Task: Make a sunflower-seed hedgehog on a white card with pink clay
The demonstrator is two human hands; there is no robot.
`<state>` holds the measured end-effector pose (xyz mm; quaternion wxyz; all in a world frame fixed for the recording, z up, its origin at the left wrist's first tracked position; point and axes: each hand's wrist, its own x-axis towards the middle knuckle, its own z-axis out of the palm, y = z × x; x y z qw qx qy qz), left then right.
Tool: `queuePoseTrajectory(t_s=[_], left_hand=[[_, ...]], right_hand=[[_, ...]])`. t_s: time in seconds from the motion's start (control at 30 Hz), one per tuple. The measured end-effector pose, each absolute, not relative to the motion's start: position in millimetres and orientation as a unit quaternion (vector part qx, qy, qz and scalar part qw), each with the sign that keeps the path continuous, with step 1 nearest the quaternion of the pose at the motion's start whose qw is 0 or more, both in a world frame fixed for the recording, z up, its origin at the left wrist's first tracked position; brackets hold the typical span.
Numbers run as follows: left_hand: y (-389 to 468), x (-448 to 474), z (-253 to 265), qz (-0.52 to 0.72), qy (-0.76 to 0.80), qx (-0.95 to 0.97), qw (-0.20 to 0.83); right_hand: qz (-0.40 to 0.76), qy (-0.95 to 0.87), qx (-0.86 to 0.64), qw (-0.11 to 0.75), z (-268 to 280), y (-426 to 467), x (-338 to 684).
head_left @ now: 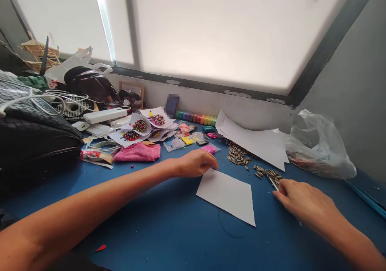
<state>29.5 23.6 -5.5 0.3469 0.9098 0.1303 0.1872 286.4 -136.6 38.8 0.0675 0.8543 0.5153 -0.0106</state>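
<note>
A white sheet of paper [227,192] lies on the blue tabletop between my hands. My left hand [196,163] is at its far left corner, fingers curled together on the paper's edge; the fingertips are partly hidden. Off to the right, my right hand [301,198] pinches a thin silver tool like tweezers [274,183], its tip among striped sunflower seeds [267,171]. A larger heap of seeds [238,153] lies just beyond the paper. Close behind my left hand sits a pink clay packet [210,148].
Finished paper cards [138,125] with seed-and-clay hedgehogs, a pink cloth [138,152] and a black bag [36,138] are at left. Several clay packets [188,139] lie behind. White sheets [253,138] and a plastic bag [322,150] are at right. A red piece [101,248] lies in front.
</note>
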Motion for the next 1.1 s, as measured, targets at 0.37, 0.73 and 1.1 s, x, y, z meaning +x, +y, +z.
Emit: queuePoseTrajectory(t_s=[0.37,0.73,1.1], left_hand=[[-6,29,-18,0.076,0.077,0.983,0.15],[-12,32,-24,0.091,0.107,0.982,0.129],[10,25,-28,0.128,0.162,0.975,0.083]], right_hand=[[-0.003,0.489,0.872,0.029,38,-141,289],[-0.273,0.533,0.755,-0.267,55,-116,236],[-0.377,0.488,0.665,-0.42,-12,-92,211]])
